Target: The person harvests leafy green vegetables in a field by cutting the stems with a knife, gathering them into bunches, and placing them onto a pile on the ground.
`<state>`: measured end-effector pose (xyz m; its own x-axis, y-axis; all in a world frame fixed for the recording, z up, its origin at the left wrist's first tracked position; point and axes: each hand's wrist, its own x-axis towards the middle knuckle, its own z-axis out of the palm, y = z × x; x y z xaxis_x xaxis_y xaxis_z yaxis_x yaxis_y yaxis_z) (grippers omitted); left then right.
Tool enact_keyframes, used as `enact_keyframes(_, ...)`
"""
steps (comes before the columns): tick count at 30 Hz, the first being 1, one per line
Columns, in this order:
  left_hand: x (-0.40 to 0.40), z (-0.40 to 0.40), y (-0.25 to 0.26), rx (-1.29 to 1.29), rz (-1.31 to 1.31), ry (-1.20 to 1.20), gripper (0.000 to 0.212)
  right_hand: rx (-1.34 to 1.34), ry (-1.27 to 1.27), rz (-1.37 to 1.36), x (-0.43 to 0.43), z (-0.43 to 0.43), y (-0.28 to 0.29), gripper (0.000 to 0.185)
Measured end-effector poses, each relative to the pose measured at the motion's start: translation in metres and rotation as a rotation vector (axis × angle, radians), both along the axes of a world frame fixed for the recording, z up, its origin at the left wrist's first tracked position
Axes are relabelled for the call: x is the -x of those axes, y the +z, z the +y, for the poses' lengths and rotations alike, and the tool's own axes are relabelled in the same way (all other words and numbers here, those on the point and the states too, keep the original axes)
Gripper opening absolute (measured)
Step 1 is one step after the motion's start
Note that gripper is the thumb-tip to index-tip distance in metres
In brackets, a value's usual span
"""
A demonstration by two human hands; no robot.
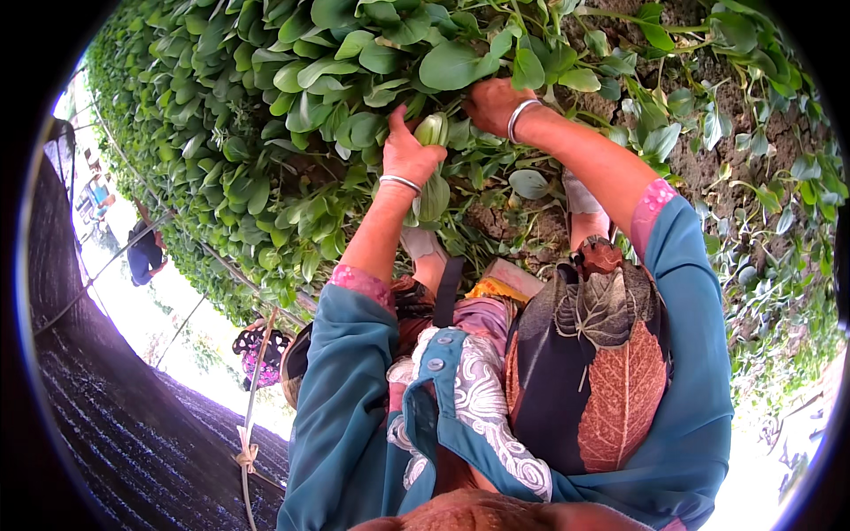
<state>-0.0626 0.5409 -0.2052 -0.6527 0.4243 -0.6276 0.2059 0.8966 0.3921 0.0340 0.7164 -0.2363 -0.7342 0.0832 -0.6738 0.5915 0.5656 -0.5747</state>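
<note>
My left hand (413,151), with a metal bangle at its wrist, grips a leafy green plant (433,131) whose pale base points up; its leaves hang below the hand. To the right, my right hand (495,106), also wearing a bangle, reaches among the leaves at the edge of the dense green crop (378,56). Its fingertips are hidden by foliage, so what it touches cannot be told.
Bare soil (704,133) with scattered leaves and stems lies at the right. Dark netting (119,398), a tied pole (255,391) and cords run along the left. Two other people, one in dark clothes (143,252), one in patterned clothes (262,358), are beyond.
</note>
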Motion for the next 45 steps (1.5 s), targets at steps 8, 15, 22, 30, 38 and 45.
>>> enact_keyframes(8, -0.008, -0.006, -0.007, -0.019, 0.040, 0.086, 0.091, 0.069, 0.077, -0.116, 0.013, -0.003, 0.003, 0.039)
enact_keyframes(15, -0.003, -0.004, 0.026, -0.413, -0.127, 0.398, 0.073, -0.013, -0.104, -0.009, 0.003, 0.004, 0.022, 0.043)
enact_keyframes(22, 0.035, 0.039, 0.160, -0.939, -0.611, 0.453, 0.033, 0.453, -0.736, 0.915, -0.004, 0.047, 0.089, 0.014)
enact_keyframes(30, 0.044, 0.049, 0.297, -1.139, -0.831, 0.177, 0.055, 0.797, -0.820, 1.059, 0.017, 0.060, 0.276, 0.016)
enact_keyframes(38, 0.055, 0.006, 0.390, -1.305, -0.563, 0.162, 0.041, 0.475, -0.708, 1.230, 0.032, 0.038, 0.370, 0.018)
enact_keyframes(45, 0.078, -0.010, 0.351, -1.382, -0.119, 0.018, 0.037, 0.671, -0.795, 1.044, 0.088, -0.023, 0.389, 0.016)
